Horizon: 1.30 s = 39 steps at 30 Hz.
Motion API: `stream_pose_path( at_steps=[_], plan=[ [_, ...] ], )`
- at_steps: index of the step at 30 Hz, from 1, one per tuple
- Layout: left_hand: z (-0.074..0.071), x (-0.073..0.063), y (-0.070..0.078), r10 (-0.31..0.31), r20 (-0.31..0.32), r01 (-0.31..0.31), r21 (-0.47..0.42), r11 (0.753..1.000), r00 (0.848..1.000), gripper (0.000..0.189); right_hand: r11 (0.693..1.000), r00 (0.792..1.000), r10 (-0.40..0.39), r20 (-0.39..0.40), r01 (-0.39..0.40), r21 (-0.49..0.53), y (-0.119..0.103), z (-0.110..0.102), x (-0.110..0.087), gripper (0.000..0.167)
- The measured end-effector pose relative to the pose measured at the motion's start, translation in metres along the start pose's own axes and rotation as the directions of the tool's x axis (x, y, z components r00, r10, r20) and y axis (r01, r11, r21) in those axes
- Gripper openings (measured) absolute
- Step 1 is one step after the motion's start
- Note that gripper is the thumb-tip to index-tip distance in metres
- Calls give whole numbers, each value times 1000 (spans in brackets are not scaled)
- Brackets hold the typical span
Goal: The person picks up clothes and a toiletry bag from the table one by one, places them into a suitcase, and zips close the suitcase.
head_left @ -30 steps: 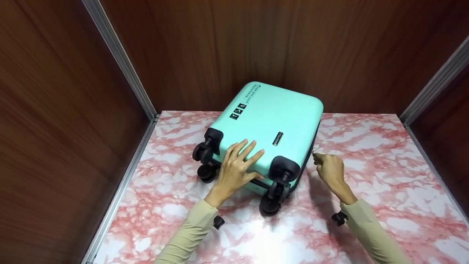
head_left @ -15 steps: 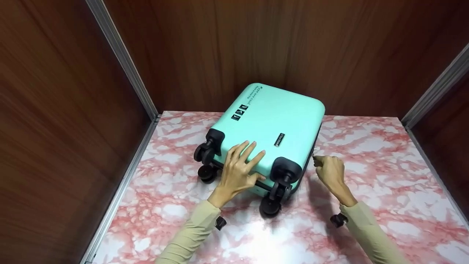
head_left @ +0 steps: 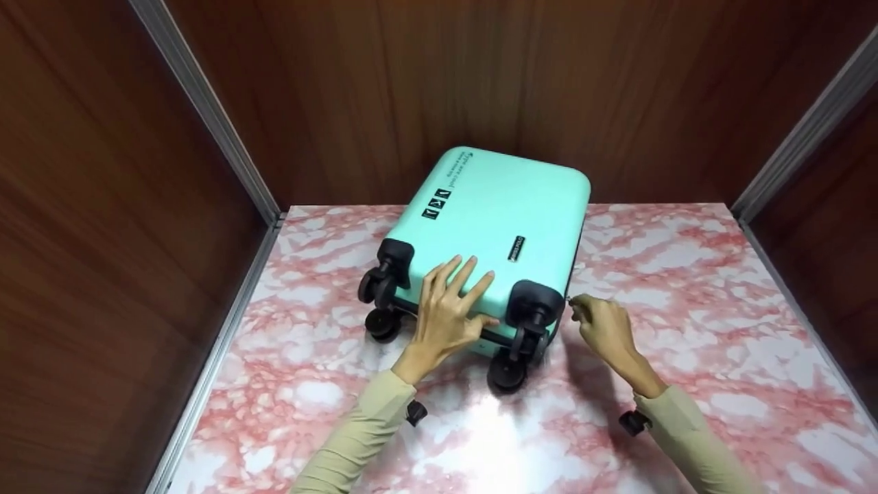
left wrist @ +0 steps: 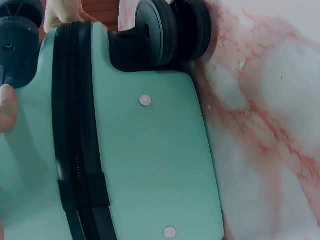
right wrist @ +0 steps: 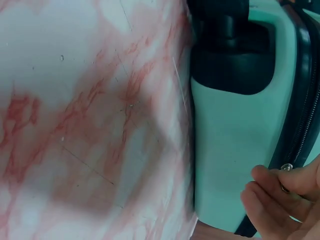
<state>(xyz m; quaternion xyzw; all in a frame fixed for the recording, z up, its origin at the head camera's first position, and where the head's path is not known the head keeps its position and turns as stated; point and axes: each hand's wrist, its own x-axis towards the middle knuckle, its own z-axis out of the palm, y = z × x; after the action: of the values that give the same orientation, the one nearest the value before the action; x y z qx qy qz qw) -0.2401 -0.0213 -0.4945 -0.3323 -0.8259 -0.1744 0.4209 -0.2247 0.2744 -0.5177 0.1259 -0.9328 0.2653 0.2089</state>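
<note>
A mint-green hard-shell suitcase (head_left: 507,213) lies flat, its wheel end toward me. My left hand (head_left: 442,319) rests on that end with spread fingers, the thumb over the edge near the black zipper band. In the left wrist view, the zipper (left wrist: 77,165) runs along the wheel end, and part of the thumb (left wrist: 7,109) shows at the left edge. At the suitcase's right side, my right hand (head_left: 607,326) pinches the zipper pull. The right wrist view shows the metal zipper slider (right wrist: 286,167) at the fingertips; the fingers hide most of the pull.
Black caster wheels (head_left: 507,370) stick out from the near corners. The suitcase lies on a red-and-white marbled surface (head_left: 309,391). Dark wood-look panels (head_left: 480,75) stand behind and at both sides, with metal strips (head_left: 206,103) at the corners.
My right hand has moved along the suitcase's right side toward the wheel end, with the zipper pull. The left hand stays in place. The head view has shifted slightly.
</note>
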Motion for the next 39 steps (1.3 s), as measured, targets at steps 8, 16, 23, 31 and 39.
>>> stream_pose_path(
  at_steps=[8, 16, 23, 31, 39],
  plan=[
    [-8, 1, -9, 59, 105, -55, -44, 998, 993, 70, 1000, 999, 5, 41, -4, -11, -4, 6, -3, 21],
    [-6, -2, -15, 72, 25, -72, -6, 997, 997, 72, 998, 999, -46, -5, 46, -38, -1, 10, -2, 16],
    [1, -3, -10, 62, -35, -62, 17, 998, 997, 72, 998, 998, -57, -12, 57, -31, 4, 9, 5, 16],
    [4, 2, 4, 35, -9, -34, 88, 996, 999, 71, 999, 1000, 2, -22, -3, -36, 14, 8, 12, 14],
    [1, 6, -1, 53, -3, -52, 117, 992, 999, 74, 995, 998, -62, -27, 60, -75, 12, 1, 7, 20]
  ],
)
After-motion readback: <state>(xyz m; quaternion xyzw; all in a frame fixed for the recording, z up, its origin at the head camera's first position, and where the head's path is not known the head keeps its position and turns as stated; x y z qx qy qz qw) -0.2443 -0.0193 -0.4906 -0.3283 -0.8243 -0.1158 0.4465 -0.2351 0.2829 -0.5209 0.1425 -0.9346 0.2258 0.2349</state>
